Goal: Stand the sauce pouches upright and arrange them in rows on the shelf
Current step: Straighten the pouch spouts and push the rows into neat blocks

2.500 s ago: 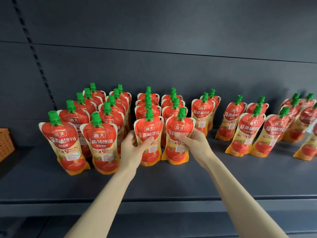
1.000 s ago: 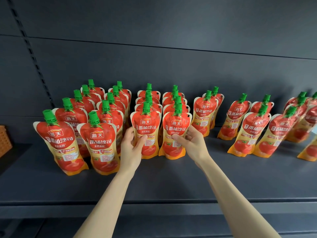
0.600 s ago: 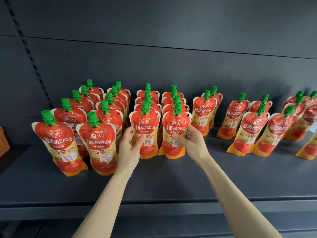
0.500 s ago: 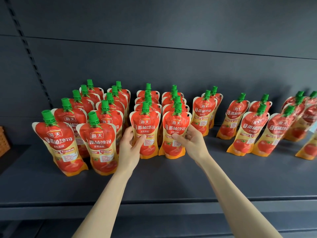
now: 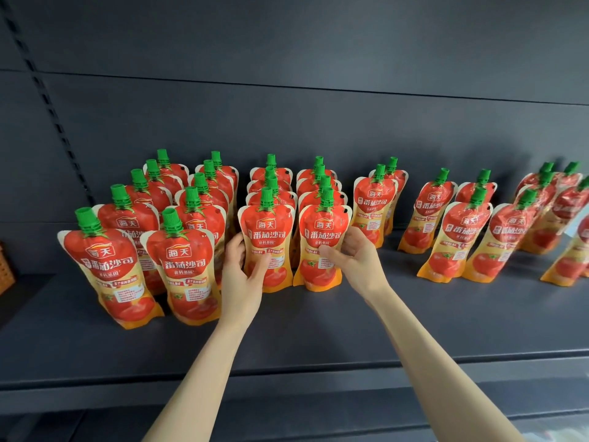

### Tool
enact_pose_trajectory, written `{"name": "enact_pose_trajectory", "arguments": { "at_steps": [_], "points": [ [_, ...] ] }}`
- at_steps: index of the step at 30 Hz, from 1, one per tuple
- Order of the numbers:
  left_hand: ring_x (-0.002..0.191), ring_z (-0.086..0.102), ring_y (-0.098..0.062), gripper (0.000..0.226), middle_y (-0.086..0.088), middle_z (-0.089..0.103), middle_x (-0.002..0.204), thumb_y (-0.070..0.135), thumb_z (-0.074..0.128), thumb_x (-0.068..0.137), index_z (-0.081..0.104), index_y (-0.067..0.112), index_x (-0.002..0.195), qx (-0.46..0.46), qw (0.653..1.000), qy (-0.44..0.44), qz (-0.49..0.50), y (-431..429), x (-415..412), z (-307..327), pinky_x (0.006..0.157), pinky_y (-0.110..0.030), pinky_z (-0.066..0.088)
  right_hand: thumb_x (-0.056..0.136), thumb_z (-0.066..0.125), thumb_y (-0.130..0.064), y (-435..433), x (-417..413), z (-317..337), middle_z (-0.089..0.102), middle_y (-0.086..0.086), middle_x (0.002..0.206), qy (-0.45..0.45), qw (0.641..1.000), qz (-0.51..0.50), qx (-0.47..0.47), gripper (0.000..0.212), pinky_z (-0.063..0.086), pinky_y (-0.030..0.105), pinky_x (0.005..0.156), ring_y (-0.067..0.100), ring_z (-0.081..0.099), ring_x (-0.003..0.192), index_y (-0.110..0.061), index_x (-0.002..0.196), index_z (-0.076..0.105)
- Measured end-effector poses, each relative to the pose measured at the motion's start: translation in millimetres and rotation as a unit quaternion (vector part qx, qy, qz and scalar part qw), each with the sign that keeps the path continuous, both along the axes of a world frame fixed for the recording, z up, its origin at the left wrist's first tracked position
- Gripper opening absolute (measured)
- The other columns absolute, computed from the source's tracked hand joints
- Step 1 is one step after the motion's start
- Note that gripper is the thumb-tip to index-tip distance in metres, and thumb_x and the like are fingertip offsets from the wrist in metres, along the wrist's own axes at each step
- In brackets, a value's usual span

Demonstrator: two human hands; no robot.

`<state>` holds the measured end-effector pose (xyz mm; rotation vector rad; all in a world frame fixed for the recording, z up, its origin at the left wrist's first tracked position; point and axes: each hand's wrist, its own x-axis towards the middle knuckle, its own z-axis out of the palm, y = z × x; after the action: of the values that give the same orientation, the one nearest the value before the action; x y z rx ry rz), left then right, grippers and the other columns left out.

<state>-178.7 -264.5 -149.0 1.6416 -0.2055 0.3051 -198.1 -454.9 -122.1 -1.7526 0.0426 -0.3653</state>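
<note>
Red tomato sauce pouches with green caps stand upright in rows on a dark grey shelf (image 5: 318,330). My left hand (image 5: 240,275) grips the left edge of the front pouch of the third row (image 5: 266,240), thumb across its front. My right hand (image 5: 357,256) holds the right edge of the front pouch of the fourth row (image 5: 323,244). Both pouches rest upright on the shelf, side by side. Two longer rows (image 5: 178,269) stand to the left. Further right, shorter rows and loosely spaced leaning pouches (image 5: 455,240) stand.
The shelf's back panel (image 5: 318,116) rises behind the rows. A perforated upright strip (image 5: 47,100) runs down the left. An orange basket (image 5: 4,272) sits at the far left edge. The shelf's front lip (image 5: 318,381) lies below my forearms.
Both hands pushed the two front pouches back against their rows and now keep holding them. Over the last half second almost nothing has moved.
</note>
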Motion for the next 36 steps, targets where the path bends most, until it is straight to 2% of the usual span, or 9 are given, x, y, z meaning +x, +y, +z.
{"name": "enact_pose_trajectory", "arguments": {
  "at_steps": [2,5,9,14,17,21,28,33,36],
  "points": [
    [0.115,0.048,0.005,0.050,0.020,0.050,0.124,0.022,0.061,0.089,0.041,0.022,0.134,0.006,1.000,-0.022,0.020,0.9,-7.0,0.0,0.085,-0.001,0.038,0.085,0.067,-0.021,-2.3,-5.4,-0.1,0.064,-0.003,0.111,-0.012,0.999,-0.029,-0.028,0.036,0.054,0.022,0.081,0.010,0.063,0.100,-0.015,0.116,0.052],
    [0.121,0.044,0.002,0.047,0.024,0.044,0.125,0.022,0.059,0.090,0.042,0.020,0.134,0.020,0.996,-0.069,0.057,-0.5,-23.7,0.7,0.098,-0.014,0.036,0.088,0.063,-0.022,-14.4,-20.6,-1.0,0.065,-0.005,0.106,-0.029,0.993,-0.084,-0.075,0.029,0.050,0.013,0.071,0.006,0.062,0.096,-0.014,0.116,0.057],
    [0.114,0.052,-0.007,0.027,0.008,0.055,0.117,0.019,0.059,0.090,0.055,0.014,0.117,0.045,0.986,-0.149,0.061,-19.2,-43.3,4.6,0.091,-0.023,0.046,0.089,0.060,-0.016,-41.4,-47.9,0.6,0.067,-0.008,0.093,-0.037,0.988,-0.122,-0.087,0.012,0.047,0.006,0.070,0.000,0.062,0.089,-0.015,0.101,0.064],
    [0.097,0.060,-0.003,0.011,0.015,0.064,0.100,0.017,0.058,0.090,0.061,0.019,0.100,0.050,0.990,-0.125,-0.053,-77.6,-57.7,17.2,0.082,-0.015,0.048,0.089,0.060,-0.012,-88.7,-75.4,3.1,0.067,-0.011,0.090,-0.049,0.978,-0.178,-0.095,0.008,0.045,0.006,0.068,-0.005,0.060,0.082,-0.014,0.093,0.066],
    [0.094,0.060,-0.001,0.013,0.012,0.066,0.096,0.012,0.058,0.090,0.062,0.017,0.101,0.055,0.986,-0.107,-0.112,-125.8,-62.6,20.1,0.082,-0.012,0.046,0.089,0.061,-0.012,-125.9,-88.5,5.1,0.069,-0.009,0.086,-0.049,0.972,-0.211,-0.087,0.008,0.045,0.008,0.067,-0.001,0.062,0.078,-0.015,0.092,0.068],
    [0.095,0.060,-0.001,0.016,0.013,0.065,0.097,0.014,0.060,0.089,0.059,0.025,0.100,0.049,0.985,-0.077,-0.148,-193.7,-65.7,15.3,0.083,-0.015,0.046,0.088,0.060,-0.011,-179.5,-99.4,4.2,0.069,-0.012,0.086,-0.050,0.969,-0.226,-0.086,0.015,0.046,0.008,0.068,-0.001,0.062,0.077,-0.024,0.086,0.066],
    [0.111,0.052,-0.005,0.043,0.006,0.052,0.124,0.023,0.065,0.085,0.047,0.018,0.124,0.027,0.999,-0.005,-0.035,-289.2,-69.9,-7.8,0.091,-0.025,0.044,0.090,0.057,-0.013,-270.7,-100.0,-6.9,0.069,-0.009,0.091,-0.034,0.977,-0.186,-0.096,0.011,0.046,0.009,0.070,-0.001,0.061,0.084,-0.015,0.096,0.067],
    [0.117,0.042,-0.002,0.061,0.006,0.043,0.131,0.026,0.068,0.082,0.038,0.016,0.134,0.043,0.999,0.025,0.023,-329.4,-66.8,-11.0,0.079,0.001,0.034,0.089,0.061,-0.021,-311.9,-89.2,-14.9,0.067,-0.003,0.096,-0.026,0.986,-0.151,-0.065,0.012,0.048,0.014,0.071,0.003,0.062,0.087,-0.019,0.101,0.062],
    [0.112,0.049,0.000,0.063,0.009,0.049,0.128,0.030,0.071,0.079,0.040,0.019,0.133,0.030,0.999,0.026,0.027,-338.0,-58.1,-8.8,0.080,-0.006,0.039,0.087,0.065,-0.026,-322.1,-80.3,-17.3,0.062,-0.004,0.107,-0.027,0.990,-0.130,-0.056,0.022,0.049,0.014,0.076,0.001,0.058,0.097,-0.024,0.106,0.055]
  ]
}}
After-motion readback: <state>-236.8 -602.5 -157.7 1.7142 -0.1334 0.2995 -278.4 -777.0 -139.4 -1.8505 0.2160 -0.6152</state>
